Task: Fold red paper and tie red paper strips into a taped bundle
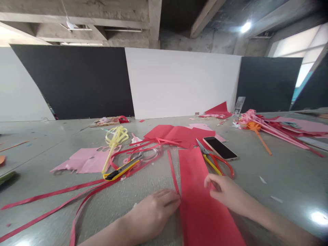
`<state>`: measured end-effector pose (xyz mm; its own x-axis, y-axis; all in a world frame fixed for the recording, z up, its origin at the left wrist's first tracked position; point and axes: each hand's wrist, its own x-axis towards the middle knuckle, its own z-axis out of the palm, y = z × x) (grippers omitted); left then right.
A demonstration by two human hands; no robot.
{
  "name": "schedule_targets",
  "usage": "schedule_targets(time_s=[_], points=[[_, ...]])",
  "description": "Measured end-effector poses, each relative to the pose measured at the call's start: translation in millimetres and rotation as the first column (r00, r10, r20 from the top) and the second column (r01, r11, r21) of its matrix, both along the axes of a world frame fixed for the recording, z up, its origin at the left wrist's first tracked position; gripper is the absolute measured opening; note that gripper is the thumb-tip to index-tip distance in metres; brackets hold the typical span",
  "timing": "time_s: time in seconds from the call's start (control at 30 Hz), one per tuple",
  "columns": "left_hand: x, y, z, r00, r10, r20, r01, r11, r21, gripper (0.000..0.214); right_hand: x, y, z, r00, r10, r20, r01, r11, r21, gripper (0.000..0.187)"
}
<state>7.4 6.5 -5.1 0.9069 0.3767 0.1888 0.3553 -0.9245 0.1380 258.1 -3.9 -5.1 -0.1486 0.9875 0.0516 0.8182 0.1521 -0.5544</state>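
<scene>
A long red paper sheet [192, 171] lies lengthwise before me, with a narrow red paper strip [173, 172] along its left side. My left hand [157, 212] rests low at the sheet's left edge, its fingertips closed on the strip. Over the sheet's right edge hovers my right hand [224, 191], its fingers loosely curled and apart, with nothing visible between them. Just beyond it lie scissors [217, 163] with orange and yellow handles, beside a phone [220, 147]. To the left is a yellow and black utility knife [123, 169].
Long red strips [51, 193] trail across the left. Pink paper with cut holes [84, 159] and a looped yellow paper piece [116, 138] lie nearby. More red paper [174, 133] is beyond. Pink and orange paper pieces [253, 126] pile at right. Upright panels [184, 82] stand behind.
</scene>
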Motion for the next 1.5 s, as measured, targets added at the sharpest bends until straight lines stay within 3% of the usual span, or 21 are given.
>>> schedule_targets(time_s=[0.3,0.53,0.8,1.13,1.5], points=[[-2.9,-0.8,-1.2,0.999,0.036,0.015,-0.037,0.998,0.047,0.038,6.0,9.0,-6.0,0.997,0.005,-0.080,-0.001,0.998,0.057,0.017],[-2.6,1.0,0.5,0.998,-0.059,-0.014,0.059,0.998,0.034,0.031,6.9,9.8,-11.1,0.994,0.047,-0.100,-0.031,0.986,0.163,0.030],[-2.5,-0.2,0.0,0.997,-0.023,-0.076,0.022,1.000,-0.010,0.036,7.7,10.3,-5.8,1.000,-0.006,-0.001,0.005,1.000,-0.024,0.017],[-1.9,-0.7,0.8,0.998,-0.016,-0.055,0.013,0.998,-0.057,0.038,4.1,4.2,-0.9,1.000,0.021,-0.013,-0.022,0.995,-0.092,0.020],[-1.8,-0.5,0.1,0.999,-0.026,-0.034,0.025,0.999,-0.024,0.037,3.2,2.5,1.5,0.999,0.028,0.016,-0.026,0.995,-0.100,0.021]])
